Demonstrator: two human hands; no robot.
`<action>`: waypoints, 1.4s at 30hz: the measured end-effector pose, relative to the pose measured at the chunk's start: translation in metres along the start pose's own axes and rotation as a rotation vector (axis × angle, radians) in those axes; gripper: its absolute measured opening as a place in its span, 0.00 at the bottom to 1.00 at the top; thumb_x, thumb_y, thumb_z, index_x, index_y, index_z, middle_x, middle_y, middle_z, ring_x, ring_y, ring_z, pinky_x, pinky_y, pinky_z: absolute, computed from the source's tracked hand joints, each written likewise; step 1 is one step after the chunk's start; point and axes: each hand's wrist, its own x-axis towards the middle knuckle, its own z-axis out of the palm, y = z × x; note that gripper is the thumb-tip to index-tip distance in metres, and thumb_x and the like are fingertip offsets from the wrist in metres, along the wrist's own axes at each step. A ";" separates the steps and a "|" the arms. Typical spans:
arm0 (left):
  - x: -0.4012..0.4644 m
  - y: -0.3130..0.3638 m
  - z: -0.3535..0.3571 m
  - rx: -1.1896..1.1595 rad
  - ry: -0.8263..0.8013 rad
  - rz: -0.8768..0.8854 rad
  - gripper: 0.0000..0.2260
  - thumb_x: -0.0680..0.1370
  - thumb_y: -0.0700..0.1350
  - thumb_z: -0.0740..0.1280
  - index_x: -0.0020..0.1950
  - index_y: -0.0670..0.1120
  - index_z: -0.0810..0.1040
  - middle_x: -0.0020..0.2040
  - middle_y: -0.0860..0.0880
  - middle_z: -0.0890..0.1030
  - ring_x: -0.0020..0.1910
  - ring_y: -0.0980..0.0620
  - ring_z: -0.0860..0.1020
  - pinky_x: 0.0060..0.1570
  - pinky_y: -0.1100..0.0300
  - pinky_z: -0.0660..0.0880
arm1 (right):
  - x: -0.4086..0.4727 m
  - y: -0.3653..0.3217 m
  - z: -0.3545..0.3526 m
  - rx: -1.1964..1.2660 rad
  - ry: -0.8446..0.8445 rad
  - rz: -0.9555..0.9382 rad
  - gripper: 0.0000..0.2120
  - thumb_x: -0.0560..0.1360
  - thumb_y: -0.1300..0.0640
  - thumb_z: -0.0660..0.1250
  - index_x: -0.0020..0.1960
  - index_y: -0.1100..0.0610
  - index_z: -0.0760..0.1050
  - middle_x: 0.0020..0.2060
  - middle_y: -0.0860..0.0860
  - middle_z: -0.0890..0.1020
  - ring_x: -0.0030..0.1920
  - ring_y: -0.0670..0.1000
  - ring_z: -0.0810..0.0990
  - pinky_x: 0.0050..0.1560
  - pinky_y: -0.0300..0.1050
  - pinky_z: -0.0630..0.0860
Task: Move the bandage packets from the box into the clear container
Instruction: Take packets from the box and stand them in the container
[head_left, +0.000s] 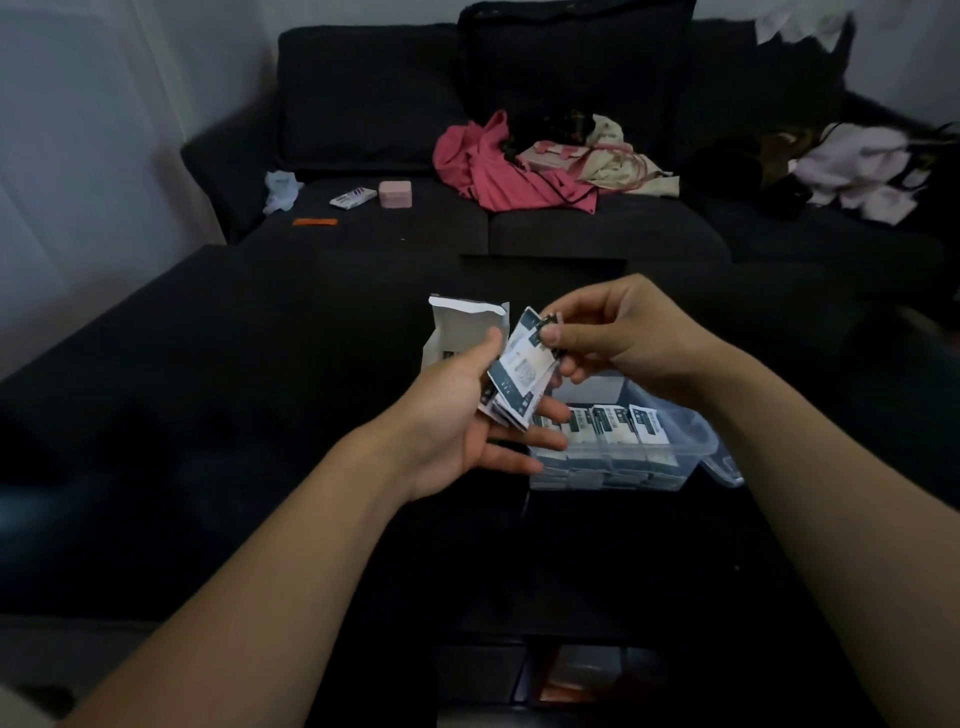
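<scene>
On the far left of the dark fabric sofa (597, 228) lie a crumpled white plastic bag (280, 189), a flat orange strip (315, 222), a small white printed packet (353, 198) and a small pink rounded case (395, 194). Further right on the same seat is a heap of pink and cream clothing (519, 166).

Near centre, the left hand (457, 415) is palm-up with thumb and curled fingers gripping a fanned stack of white-and-dark-teal bandage packets (519, 374). Just behind this hand stands the white cardboard box (462, 325), its top flap open; whether packets are inside it cannot be told.

The right hand (618, 332) pinches the upper edge of the top packet of the stack between thumb and forefinger.

Below and right of both hands sits the clear plastic container (696, 447) on the dark surface, holding upright rows of the same packets (608, 426). At far right lies pale pink clothing (857, 171).
</scene>
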 end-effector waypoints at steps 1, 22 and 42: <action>0.000 0.001 0.001 -0.031 0.002 -0.008 0.28 0.86 0.59 0.48 0.58 0.41 0.81 0.42 0.42 0.85 0.36 0.48 0.84 0.27 0.60 0.78 | 0.000 0.000 0.001 -0.018 0.007 -0.009 0.06 0.74 0.64 0.71 0.50 0.61 0.83 0.37 0.57 0.85 0.33 0.48 0.81 0.35 0.36 0.80; 0.022 -0.006 0.008 -0.113 0.138 0.048 0.12 0.86 0.43 0.58 0.65 0.43 0.77 0.56 0.39 0.85 0.50 0.44 0.86 0.38 0.56 0.85 | 0.004 0.007 0.000 -0.029 0.136 0.067 0.11 0.73 0.67 0.72 0.55 0.65 0.81 0.43 0.58 0.86 0.38 0.47 0.85 0.36 0.35 0.80; 0.024 -0.008 0.009 -0.086 0.126 0.101 0.11 0.85 0.38 0.60 0.63 0.48 0.77 0.56 0.44 0.86 0.49 0.49 0.86 0.38 0.59 0.84 | -0.001 0.005 -0.008 -0.022 0.187 0.071 0.09 0.72 0.68 0.73 0.52 0.63 0.82 0.47 0.62 0.86 0.42 0.51 0.86 0.40 0.38 0.83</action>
